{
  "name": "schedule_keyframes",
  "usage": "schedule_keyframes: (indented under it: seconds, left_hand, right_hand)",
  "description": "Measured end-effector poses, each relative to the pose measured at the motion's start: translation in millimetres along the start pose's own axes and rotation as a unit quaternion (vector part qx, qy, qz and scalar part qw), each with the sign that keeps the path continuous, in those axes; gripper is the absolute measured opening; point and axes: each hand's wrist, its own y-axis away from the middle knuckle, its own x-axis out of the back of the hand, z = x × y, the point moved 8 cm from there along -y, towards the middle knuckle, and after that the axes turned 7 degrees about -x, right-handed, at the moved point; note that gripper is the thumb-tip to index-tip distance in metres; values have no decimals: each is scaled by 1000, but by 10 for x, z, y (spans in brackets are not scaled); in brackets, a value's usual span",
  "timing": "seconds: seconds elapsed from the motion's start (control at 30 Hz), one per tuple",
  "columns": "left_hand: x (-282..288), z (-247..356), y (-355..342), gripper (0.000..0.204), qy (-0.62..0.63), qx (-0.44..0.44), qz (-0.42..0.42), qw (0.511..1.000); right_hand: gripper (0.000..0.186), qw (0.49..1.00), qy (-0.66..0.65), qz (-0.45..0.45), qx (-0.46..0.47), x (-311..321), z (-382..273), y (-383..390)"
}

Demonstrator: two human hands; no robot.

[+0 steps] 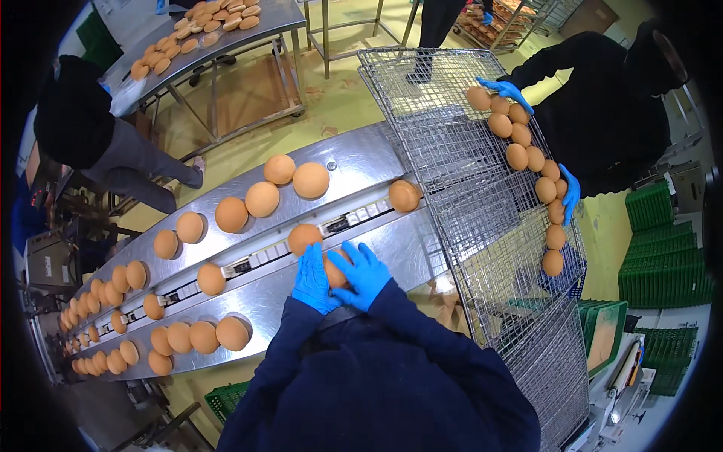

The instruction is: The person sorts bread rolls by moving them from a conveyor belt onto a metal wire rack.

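Observation:
My left hand (314,277), blue-gloved with fingers together, cups the left side of a round brown bun (337,269), its fingertips touching another bun (305,238) on the conveyor channel. My right hand (360,273), also gloved, curls over the first bun, partly hiding it. Both hands are at the near edge of a steel conveyor table (380,248). Rows of buns (181,337) lie on both steel sides and along the middle channel. One bun (404,196) sits at the channel's right end, beside wire racks (459,188).
Right, a co-worker in black (602,120) has blue-gloved hands (568,192) on a column of buns (535,158). Another person (83,113) stands left, near a bun-laden table (263,41). A third person's legs (429,34) show behind. Green crates (663,275) are stacked right.

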Motion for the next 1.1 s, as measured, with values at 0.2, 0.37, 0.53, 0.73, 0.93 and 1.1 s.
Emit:
schedule_keyframes:
  seconds: [0.2,0.37,0.53,0.73,0.93,1.1]
  left_hand:
    - [-46,-28,8,143,35,-5,-42,999]
    - [142,81,8,139,70,-12,14,997]
    - [131,176,-271,126,145,-4,82,986]
    - [-3,531,-1010,118,194,-56,84,976]
    - [-221,2080,-2571,94,103,-296,36,949]
    - [-1185,2859,-3715,97,-51,-365,-14,929]
  right_hand:
    - [82,999,-38,-10,18,-111,256,-77]
    - [80,993,0,86,-84,407,601,-347]
    - [65,959,129,229,-109,705,1060,-522]
    - [59,948,125,232,-177,1424,1264,56]
    - [80,626,365,320,-610,2831,3594,1839]
    - [79,697,214,165,-664,2892,3935,1910]
